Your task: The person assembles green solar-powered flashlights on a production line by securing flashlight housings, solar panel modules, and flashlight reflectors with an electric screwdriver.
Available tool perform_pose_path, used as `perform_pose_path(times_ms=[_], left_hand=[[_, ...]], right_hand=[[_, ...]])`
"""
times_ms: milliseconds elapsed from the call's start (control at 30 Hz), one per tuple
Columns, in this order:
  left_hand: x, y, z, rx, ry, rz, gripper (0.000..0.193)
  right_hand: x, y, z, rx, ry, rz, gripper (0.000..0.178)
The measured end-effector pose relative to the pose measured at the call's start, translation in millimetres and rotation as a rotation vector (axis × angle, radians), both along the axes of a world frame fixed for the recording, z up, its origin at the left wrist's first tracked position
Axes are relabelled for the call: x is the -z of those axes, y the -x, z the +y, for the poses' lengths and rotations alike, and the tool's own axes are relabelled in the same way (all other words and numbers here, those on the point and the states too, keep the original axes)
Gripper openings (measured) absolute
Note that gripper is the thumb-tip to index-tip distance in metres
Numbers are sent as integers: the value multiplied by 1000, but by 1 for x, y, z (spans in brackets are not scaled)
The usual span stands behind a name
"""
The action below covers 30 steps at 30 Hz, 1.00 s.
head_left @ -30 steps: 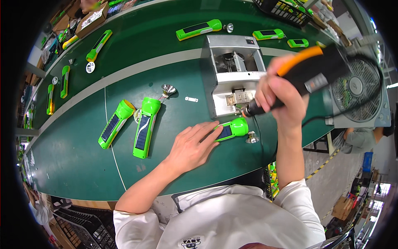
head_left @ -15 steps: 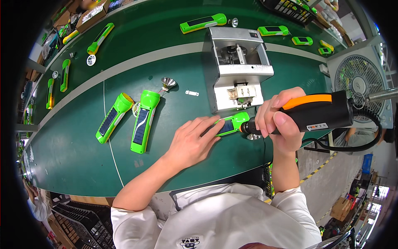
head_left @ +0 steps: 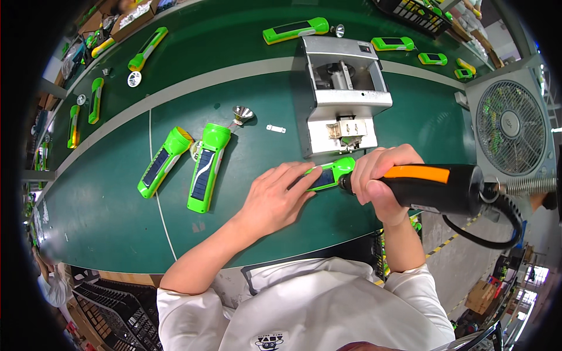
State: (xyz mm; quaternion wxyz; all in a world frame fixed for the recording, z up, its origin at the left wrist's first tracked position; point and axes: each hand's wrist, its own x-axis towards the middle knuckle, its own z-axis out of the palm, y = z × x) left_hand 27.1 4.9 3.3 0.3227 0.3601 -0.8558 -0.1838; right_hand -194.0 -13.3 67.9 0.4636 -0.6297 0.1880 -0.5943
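Observation:
My left hand (head_left: 280, 196) lies over a green flashlight (head_left: 342, 167) with a dark solar panel, its fingers wrapped across the body and holding it on the table. In my right hand (head_left: 383, 178) is a black electric screwdriver (head_left: 439, 186) with an orange lever. The screwdriver's front end meets the flashlight near its head; the bit and exact contact point are hidden. To the left rest two more flashlights, one green (head_left: 205, 175) with a loose silver reflector (head_left: 242, 114) beside its head, the other green and yellow (head_left: 164, 164).
A metal machine (head_left: 345, 93) stands just beyond my hands. A small white strip (head_left: 276, 128) lies left of it. More flashlights (head_left: 295, 30) lie along the far green strip. A fan (head_left: 509, 126) stands at right, near the screwdriver's coiled spring (head_left: 530, 186) and cable.
The screwdriver's rear end has swung down toward me, and my right hand has lowered with it. My left hand stays on the flashlight. The whole view has shifted slightly.

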Motion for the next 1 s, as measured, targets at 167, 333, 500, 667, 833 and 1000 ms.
perform_pose_path(times_ms=[167,333,500,667,833,1000], left_hand=[[-5,2,-2,4,41,-3,47],[-6,5,9,5,48,10,45],[-8,6,12,42,67,12,46],[-15,5,18,3,98,-100,51],[-57,-18,37,-27,179,-267,48],[-137,-77,43,-248,193,-382,49]], right_hand=[[-2,1,2,55,-14,123,20],[5,6,10,81,-11,214,21],[14,7,19,113,-89,144,20],[-7,-1,23,143,-93,105,25],[-53,29,39,44,-32,11,23],[-58,52,37,199,82,140,31]])
